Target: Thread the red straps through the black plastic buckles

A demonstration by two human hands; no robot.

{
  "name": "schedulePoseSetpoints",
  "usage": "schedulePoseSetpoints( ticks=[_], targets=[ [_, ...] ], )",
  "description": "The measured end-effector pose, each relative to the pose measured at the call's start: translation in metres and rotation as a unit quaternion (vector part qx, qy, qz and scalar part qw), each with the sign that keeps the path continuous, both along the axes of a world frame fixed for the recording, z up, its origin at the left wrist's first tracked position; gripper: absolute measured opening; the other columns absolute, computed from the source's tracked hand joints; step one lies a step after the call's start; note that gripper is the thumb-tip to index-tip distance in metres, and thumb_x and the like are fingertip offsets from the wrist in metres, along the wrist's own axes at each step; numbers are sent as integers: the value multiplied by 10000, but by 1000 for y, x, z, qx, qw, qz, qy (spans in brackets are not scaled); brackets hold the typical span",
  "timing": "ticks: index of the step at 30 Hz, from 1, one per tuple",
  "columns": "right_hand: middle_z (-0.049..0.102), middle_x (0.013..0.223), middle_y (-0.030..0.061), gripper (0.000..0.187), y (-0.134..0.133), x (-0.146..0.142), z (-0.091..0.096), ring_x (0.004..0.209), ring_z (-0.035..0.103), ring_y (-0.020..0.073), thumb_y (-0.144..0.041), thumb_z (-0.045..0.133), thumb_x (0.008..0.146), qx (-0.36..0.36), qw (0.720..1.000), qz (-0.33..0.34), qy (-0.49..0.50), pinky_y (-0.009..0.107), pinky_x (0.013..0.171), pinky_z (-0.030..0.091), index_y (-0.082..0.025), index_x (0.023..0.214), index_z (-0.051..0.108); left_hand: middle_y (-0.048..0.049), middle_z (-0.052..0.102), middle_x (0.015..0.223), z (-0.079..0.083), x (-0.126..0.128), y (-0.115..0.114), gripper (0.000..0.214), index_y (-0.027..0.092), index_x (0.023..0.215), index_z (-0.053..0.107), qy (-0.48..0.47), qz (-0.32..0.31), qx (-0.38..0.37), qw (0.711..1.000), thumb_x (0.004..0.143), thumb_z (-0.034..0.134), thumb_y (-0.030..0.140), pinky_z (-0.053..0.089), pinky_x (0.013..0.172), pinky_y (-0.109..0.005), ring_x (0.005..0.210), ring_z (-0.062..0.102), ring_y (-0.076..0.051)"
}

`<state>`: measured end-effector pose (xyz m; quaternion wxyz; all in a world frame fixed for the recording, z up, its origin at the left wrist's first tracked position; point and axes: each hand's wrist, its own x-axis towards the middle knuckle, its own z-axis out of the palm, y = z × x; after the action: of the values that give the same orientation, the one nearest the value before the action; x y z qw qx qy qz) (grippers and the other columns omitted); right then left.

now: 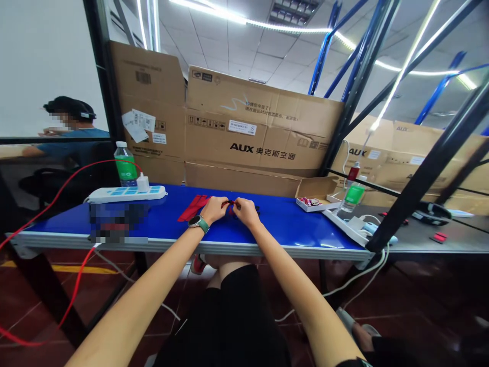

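My left hand [215,209], with a watch on the wrist, is pinched closed over the blue tabletop. Close beside it, my right hand [246,212] is pinched closed too. Between the fingertips of both hands is a small black-and-red piece [231,203], mostly covered, so its kind cannot be made out. Flat red strips [194,206] lie on the table just left of my left hand. Something small and dark shows beyond my right hand, partly hidden by it.
On the left stand a white power strip [110,194] with a charger and a water bottle [126,164]. An open small carton [317,196] with small items lies right, near another bottle [353,196] and power strip [346,227]. Cardboard [263,127] walls the back. A person [72,132] sits left.
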<state>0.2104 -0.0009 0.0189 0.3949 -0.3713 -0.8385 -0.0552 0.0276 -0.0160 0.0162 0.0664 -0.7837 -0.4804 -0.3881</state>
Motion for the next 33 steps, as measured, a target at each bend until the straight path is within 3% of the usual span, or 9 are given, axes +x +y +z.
schedulePoseSetpoints(
  ticks=[7, 15, 23, 28, 33],
  targets=[
    [716, 811, 53, 102, 1, 1, -1, 749, 656, 172, -200, 570, 941, -1, 1000, -4, -1, 236, 709, 423, -193, 855, 624, -80, 733, 799, 2, 2, -3, 174, 179, 846, 708, -13, -15, 12, 1000, 915, 551, 208, 406, 658, -279, 730, 661, -208],
    [674, 796, 51, 204, -1, -3, -3, 716, 607, 167, -240, 510, 994, 69, 997, -18, -8, 247, 687, 382, -203, 806, 579, -73, 734, 805, 0, 4, 1, 175, 180, 857, 696, -57, -37, 10, 998, 917, 541, 236, 403, 659, -272, 711, 651, -196],
    [726, 837, 61, 132, 4, -1, -2, 772, 658, 181, -190, 567, 961, -6, 1000, -13, -12, 245, 734, 427, -191, 865, 657, -89, 736, 836, 2, 4, -3, 191, 190, 855, 687, 9, -21, 7, 1000, 947, 522, 217, 416, 691, -280, 773, 674, -213],
    [776, 908, 49, 145, 11, -3, -6, 836, 716, 186, -138, 603, 911, -62, 997, 19, 39, 252, 804, 487, -205, 936, 729, -93, 742, 872, 2, 3, -2, 172, 195, 896, 687, 20, 30, -2, 999, 939, 520, 193, 431, 711, -287, 815, 688, -224],
    [782, 843, 62, 127, 10, -4, -7, 780, 732, 193, -171, 623, 884, -74, 996, -22, 51, 243, 746, 500, -191, 875, 749, -88, 733, 897, 0, 4, -1, 172, 196, 904, 674, 45, 25, 20, 998, 944, 508, 190, 451, 751, -287, 855, 683, -219]
  ],
)
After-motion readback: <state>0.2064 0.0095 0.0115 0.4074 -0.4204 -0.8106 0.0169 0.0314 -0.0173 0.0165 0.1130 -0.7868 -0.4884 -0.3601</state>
